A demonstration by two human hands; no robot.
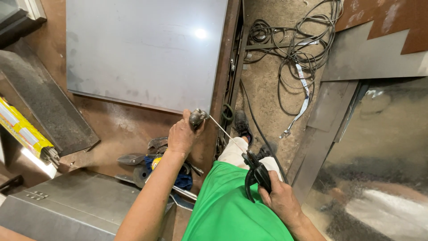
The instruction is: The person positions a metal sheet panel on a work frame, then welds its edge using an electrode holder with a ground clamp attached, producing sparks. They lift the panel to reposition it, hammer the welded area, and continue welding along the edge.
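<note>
My left hand (182,134) presses on the rusty brown workbench (116,129) at the near right corner of a grey steel sheet (142,49), fingers closed around a small dark knob-like part (196,118). A thin welding rod (226,133) runs from that corner down to the black electrode holder (255,174), which my right hand (280,196) grips near my waist. My green shirt (227,205) fills the bottom middle.
Tin snips and pliers (147,158) lie on the bench beside my left forearm. A yellow box of electrodes (24,129) sits at the left. Tangled black cables (290,40) cover the dirt floor. Metal sheets (379,147) lean at the right, and a grey metal box (67,205) is at bottom left.
</note>
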